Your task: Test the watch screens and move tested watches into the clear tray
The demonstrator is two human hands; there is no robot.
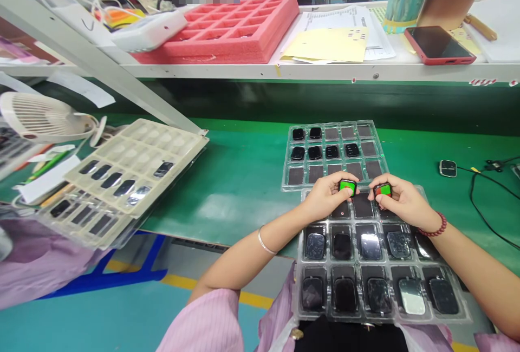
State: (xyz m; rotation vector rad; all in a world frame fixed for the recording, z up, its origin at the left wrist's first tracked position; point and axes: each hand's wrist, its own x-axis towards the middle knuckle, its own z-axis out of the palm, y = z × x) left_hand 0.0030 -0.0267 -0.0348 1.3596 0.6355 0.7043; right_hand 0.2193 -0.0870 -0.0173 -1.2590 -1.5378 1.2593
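My left hand pinches a small square device with a green face between its fingers. My right hand grips a similar small device showing green and red. The two devices are close together but apart, held just above the top edge of a clear plastic tray of dark glass watch-sized panels in rows of pockets. Both hands overlap this tray's upper rows. Behind them, a second clear tray holds dark square pieces in some pockets, and its near edge lies under my left fingers.
A beige tray lying on clear trays with dark panels stands to the left on the green bench. A black cable and a watch-like device lie to the right. Above, a shelf holds a pink foam tray, papers and a red-cased phone.
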